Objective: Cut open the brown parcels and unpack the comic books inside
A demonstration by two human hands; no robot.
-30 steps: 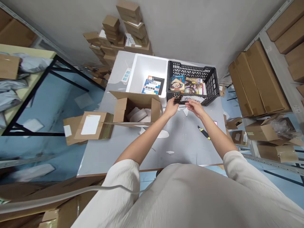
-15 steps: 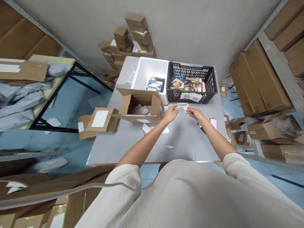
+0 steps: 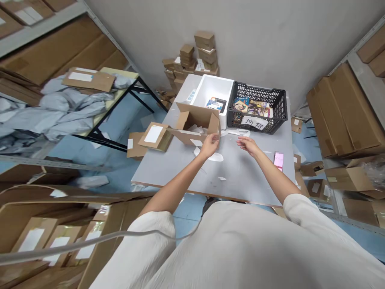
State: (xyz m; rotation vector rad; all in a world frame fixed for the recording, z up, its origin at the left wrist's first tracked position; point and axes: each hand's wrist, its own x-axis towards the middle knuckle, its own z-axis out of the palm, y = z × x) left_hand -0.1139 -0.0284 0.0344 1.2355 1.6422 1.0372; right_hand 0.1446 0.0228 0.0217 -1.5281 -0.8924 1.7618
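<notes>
My left hand (image 3: pixel 210 145) is beside the right front corner of an open cardboard box (image 3: pixel 184 137), its fingers loosely curled and nothing visible in them. Whether it touches the box I cannot tell. Inside the box lie crumpled white paper scraps (image 3: pixel 198 129). My right hand (image 3: pixel 248 145) hovers over the table to the right, fingers apart and holding nothing I can see. Just behind the hands, white paper pieces (image 3: pixel 237 132) lie in front of a black plastic crate (image 3: pixel 285 108) with several books (image 3: pixel 256 107) and a handwritten label (image 3: pixel 254 123).
Left of the crate stands a white foam box (image 3: pixel 212 82) with books inside. A phone (image 3: pixel 278 160) lies at the right of the grey table (image 3: pixel 180 172). Closed cartons (image 3: pixel 155 136) stand at the table's left edge. A second table with grey bags (image 3: pixel 69 104) is further left.
The view has swung left. My left hand has moved from the paper pieces to the box's corner. A white piece at my right fingertips no longer shows there.
</notes>
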